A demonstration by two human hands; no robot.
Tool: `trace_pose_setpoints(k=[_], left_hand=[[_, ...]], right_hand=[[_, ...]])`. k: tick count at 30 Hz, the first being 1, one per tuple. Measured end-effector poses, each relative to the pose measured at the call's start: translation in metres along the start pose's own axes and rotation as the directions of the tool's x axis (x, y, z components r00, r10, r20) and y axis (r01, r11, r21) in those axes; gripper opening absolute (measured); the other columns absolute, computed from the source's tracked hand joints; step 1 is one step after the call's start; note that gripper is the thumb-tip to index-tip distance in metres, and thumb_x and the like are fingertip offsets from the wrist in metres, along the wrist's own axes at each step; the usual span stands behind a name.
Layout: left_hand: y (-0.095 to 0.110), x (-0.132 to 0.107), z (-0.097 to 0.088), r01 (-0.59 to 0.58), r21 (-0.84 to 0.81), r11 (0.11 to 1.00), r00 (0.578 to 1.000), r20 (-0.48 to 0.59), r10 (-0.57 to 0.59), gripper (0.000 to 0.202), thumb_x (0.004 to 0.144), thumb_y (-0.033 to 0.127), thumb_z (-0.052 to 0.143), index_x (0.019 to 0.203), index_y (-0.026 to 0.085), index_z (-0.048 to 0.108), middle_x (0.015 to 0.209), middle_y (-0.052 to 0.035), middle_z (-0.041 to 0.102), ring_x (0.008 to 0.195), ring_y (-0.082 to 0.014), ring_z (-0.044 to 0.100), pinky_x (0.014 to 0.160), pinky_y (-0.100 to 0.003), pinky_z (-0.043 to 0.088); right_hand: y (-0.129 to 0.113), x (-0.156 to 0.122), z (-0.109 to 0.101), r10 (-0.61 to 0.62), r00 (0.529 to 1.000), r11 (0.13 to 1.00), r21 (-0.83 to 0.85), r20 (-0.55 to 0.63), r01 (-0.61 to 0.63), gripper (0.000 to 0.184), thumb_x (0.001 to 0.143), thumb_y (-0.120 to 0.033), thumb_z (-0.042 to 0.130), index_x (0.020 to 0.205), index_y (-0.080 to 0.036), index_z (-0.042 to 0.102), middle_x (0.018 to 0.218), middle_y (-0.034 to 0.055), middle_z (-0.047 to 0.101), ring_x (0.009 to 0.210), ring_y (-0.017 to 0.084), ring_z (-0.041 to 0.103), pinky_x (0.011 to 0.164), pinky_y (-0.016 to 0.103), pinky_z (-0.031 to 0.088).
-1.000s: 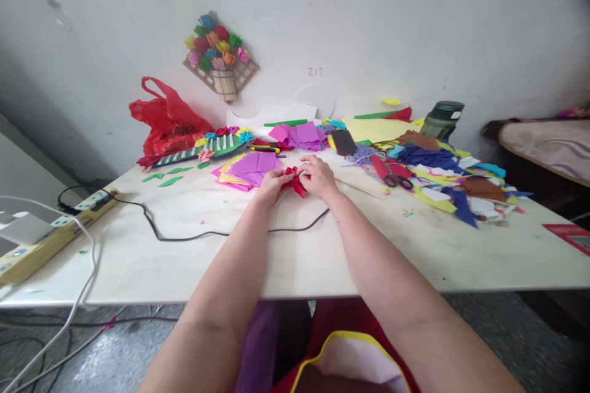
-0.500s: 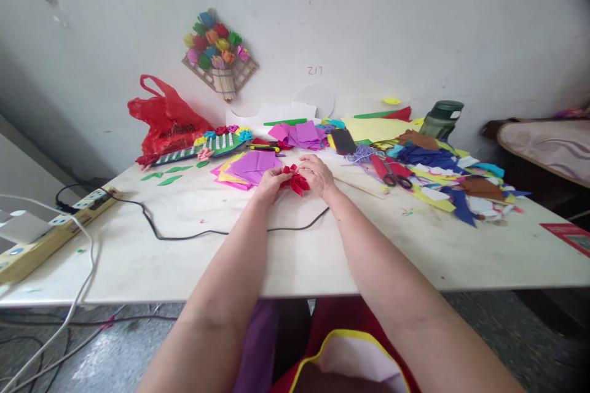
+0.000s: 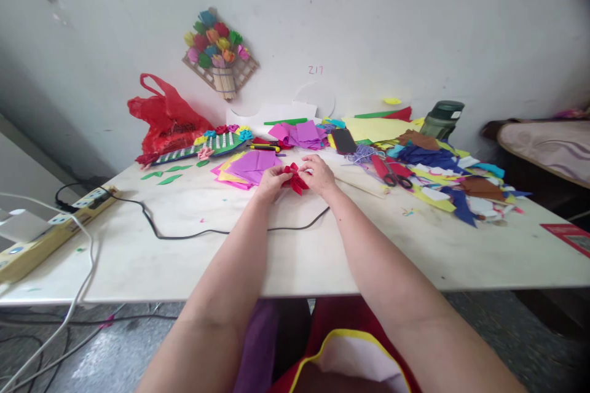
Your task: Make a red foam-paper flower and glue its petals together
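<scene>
Between my two hands, just above the white table, is a red paper flower (image 3: 297, 185) with pointed petals. My left hand (image 3: 273, 183) pinches its left side between thumb and fingers. From the right, my right hand (image 3: 318, 175) has thumb and forefinger closed on a petal near the flower's top, the other fingers curved over. Left of my left hand lies a stack of purple, yellow and pink paper sheets (image 3: 253, 166). A thin wooden stick (image 3: 362, 188) rests on the table right of my right hand.
Red-handled scissors (image 3: 391, 179), a phone (image 3: 343, 141) and a heap of paper scraps (image 3: 454, 178) lie to the right, with a green bottle (image 3: 441, 120) behind. Green paper leaves (image 3: 169, 180) and a red bag (image 3: 166, 120) are on the left. A black cable (image 3: 184, 237) crosses the table.
The fingers of my right hand have shifted slightly on the red flower, and its petals have turned a little. My left hand stays about where it was.
</scene>
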State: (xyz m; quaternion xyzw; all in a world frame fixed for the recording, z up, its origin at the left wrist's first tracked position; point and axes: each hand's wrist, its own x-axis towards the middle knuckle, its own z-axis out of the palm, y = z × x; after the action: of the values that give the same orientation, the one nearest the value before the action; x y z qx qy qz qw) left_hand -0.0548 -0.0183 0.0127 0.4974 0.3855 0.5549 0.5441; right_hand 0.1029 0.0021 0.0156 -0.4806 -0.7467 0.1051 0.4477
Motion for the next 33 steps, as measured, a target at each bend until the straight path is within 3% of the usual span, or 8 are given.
trace_pose_setpoints(k=[6, 18, 33], left_hand=[[-0.0009, 0.0010, 0.0001, -0.029, 0.039, 0.999, 1.000, 0.010, 0.028, 0.030, 0.056, 0.029, 0.082, 0.073, 0.013, 0.063, 0.067, -0.0027, 0.068, 0.063, -0.0169, 0.066, 0.068, -0.033, 0.056], [-0.0008, 0.0003, 0.0015, -0.055, 0.061, 0.997, 0.998, 0.019, 0.054, 0.034, 0.055, 0.033, 0.084, 0.072, 0.013, 0.062, 0.066, -0.0024, 0.067, 0.062, -0.0169, 0.065, 0.066, -0.031, 0.055], [0.0001, -0.0019, 0.0035, -0.041, 0.060, 0.997, 0.999, 0.017, 0.040, 0.026, 0.058, 0.023, 0.079, 0.070, 0.013, 0.059, 0.065, -0.0012, 0.065, 0.061, -0.0152, 0.064, 0.066, -0.030, 0.054]], right_hand=[[-0.0007, 0.0017, -0.0008, 0.095, 0.995, 0.991, 0.087, 0.037, -0.097, 0.005, 0.071, -0.022, 0.065, 0.067, -0.022, 0.068, 0.119, 0.0065, 0.063, 0.108, 0.023, 0.062, 0.099, 0.042, 0.050], [-0.0029, 0.0010, -0.0036, 0.103, 0.993, 0.986, 0.123, 0.049, -0.108, 0.005, 0.068, -0.021, 0.066, 0.063, -0.022, 0.065, 0.116, 0.0046, 0.063, 0.107, 0.023, 0.062, 0.102, 0.042, 0.048], [-0.0099, -0.0023, -0.0070, 0.074, 0.996, 0.997, -0.034, 0.055, -0.072, 0.009, 0.072, -0.020, 0.061, 0.063, -0.021, 0.063, 0.119, 0.0059, 0.064, 0.105, 0.025, 0.062, 0.094, 0.044, 0.051]])
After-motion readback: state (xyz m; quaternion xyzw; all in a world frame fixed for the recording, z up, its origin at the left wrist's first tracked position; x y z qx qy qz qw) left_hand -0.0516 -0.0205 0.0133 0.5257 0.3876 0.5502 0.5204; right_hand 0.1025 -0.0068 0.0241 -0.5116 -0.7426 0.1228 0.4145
